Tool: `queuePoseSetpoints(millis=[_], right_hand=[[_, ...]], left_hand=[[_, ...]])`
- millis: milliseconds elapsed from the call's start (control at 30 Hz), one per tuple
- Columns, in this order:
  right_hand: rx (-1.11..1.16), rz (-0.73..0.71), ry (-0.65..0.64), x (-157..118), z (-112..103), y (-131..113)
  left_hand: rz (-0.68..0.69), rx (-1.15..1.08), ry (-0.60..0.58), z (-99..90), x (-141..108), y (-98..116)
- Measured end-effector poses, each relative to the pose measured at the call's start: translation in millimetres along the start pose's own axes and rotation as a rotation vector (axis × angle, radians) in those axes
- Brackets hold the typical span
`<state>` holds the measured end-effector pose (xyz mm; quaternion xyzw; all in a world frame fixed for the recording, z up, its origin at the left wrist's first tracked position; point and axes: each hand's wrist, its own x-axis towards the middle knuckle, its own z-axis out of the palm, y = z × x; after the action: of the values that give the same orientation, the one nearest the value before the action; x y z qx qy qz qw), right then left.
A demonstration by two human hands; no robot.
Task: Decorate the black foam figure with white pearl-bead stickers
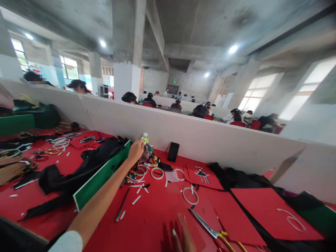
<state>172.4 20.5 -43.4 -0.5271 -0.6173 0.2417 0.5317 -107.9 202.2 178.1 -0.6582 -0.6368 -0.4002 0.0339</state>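
My left hand [137, 149] is stretched far forward over the red table, its fingers closed on a piece of dark floral fabric [149, 152]. Just behind it stands a small bottle with a white cap [145, 137]. More patterned fabric [131, 175] lies below my wrist. My right hand [183, 236] is low at the front edge of view, fingers extended and holding nothing. To its right, scissors with yellow and red handles [210, 227] lie with their blades pointing away. Rolls of white tape, one of them a tape ring [190, 196], lie between the hands.
A dark pen-like stick [123, 204] and white paper strips [136, 200] lie on the table. A black phone [173, 151] leans against the white partition [199, 140]. Red sheets [273, 210] and black cloth [238, 176] are on the right. A green divider [102, 178] borders the left, with another person's hand [12, 169] beyond.
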Motion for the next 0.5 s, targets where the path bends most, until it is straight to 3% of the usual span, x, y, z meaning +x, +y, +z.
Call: queuePoseSetpoints(millis=[133, 200, 267, 367, 433, 500], right_hand=[[0.519, 0.319, -0.331, 65.5, 26.1, -72.4], [0.738, 0.421, -0.376, 99.3, 49.5, -104.1], [0.768, 0.400, -0.350, 126.2, 72.4, -124.1], [0.761, 0.336, -0.294, 149.0, 87.0, -132.8], [0.716, 0.294, -0.244, 156.1, 76.9, -128.6], [0.635, 0.262, -0.197, 162.0, 52.6, -120.0]], left_hand=[[0.139, -0.167, 0.200, -56.3, 13.0, 53.7], [0.176, -0.256, 0.276, -77.9, 8.3, 73.8], [0.182, -0.315, 0.323, -91.7, -0.3, 81.8], [0.161, -0.318, 0.336, -96.8, -15.6, 70.8], [0.126, -0.275, 0.325, -94.1, -25.0, 52.5], [0.063, -0.217, 0.327, -91.6, -32.4, 30.6]])
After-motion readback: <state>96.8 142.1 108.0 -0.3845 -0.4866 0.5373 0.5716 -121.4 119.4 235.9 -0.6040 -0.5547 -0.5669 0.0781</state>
